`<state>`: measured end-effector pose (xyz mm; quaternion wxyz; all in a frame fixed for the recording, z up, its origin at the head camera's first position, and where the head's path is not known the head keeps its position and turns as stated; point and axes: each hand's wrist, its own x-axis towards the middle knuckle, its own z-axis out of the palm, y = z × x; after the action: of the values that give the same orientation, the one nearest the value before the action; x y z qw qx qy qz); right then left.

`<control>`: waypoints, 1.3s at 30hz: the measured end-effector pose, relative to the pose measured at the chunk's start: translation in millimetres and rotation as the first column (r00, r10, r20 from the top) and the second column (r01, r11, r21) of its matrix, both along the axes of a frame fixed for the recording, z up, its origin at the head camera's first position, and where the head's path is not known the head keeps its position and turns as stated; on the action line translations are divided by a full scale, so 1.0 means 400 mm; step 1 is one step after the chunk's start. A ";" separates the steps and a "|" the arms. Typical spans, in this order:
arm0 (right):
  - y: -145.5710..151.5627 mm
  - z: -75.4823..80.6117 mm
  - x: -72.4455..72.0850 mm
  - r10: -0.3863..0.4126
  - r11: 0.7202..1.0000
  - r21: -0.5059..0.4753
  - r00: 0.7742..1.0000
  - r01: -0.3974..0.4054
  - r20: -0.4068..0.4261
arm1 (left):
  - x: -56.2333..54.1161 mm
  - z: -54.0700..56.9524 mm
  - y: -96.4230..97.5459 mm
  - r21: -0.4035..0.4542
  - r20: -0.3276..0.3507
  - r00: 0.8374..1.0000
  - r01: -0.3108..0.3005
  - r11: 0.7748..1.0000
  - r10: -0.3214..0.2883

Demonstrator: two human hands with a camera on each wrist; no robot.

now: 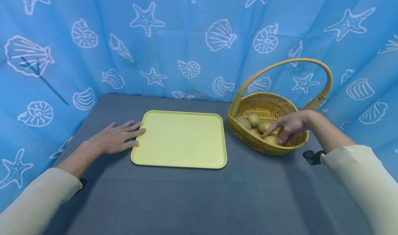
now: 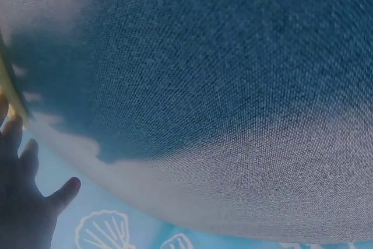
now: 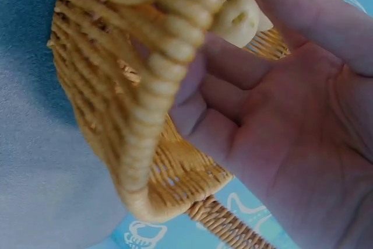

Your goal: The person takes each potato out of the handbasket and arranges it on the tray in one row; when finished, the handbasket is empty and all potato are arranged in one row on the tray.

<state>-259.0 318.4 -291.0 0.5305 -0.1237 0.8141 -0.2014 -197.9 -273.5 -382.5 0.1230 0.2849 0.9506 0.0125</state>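
My left hand (image 1: 116, 138) lies with its fingers spread and straight at the left rim of a pale yellow tray (image 1: 178, 138), the fingertips overlapping that rim. At the lower left of the left wrist view, the same hand (image 2: 26, 188) shows as a dark shape. My right hand (image 1: 290, 126) reaches down into a wicker basket (image 1: 264, 148), its index finger extended over a potato (image 1: 272, 140). In the right wrist view the palm (image 3: 291, 121) faces the basket wall, the lower fingers bend behind the rim, and a potato (image 3: 238, 18) shows near the thumb side.
More potatoes (image 1: 253, 119) lie in the basket's left half. A tall arched handle (image 1: 280, 63) rises over the basket. Both stand on a grey cloth-covered table (image 1: 186, 200), with a blue shell-patterned curtain (image 1: 174, 48) close behind and along the sides.
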 end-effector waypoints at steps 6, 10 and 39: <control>-0.010 -0.004 0.001 -0.044 0.999 0.005 0.999 0.044 0.020 | -0.003 -0.005 -0.005 0.014 0.012 1.000 -0.001 1.000 0.001; -0.008 -0.009 0.004 -0.025 1.000 0.011 1.000 0.025 -0.001 | -0.002 -0.007 -0.006 0.038 0.024 1.000 -0.008 0.999 0.007; -0.148 0.096 0.091 0.158 0.860 -0.365 0.866 -0.357 -0.474 | -0.002 -0.018 -0.015 0.051 -0.009 1.000 -0.003 0.999 0.003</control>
<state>-222.5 259.1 -252.5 0.3192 -0.3922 0.8183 -0.2734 -198.5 -279.7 -389.8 0.1113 0.2866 0.9509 0.0354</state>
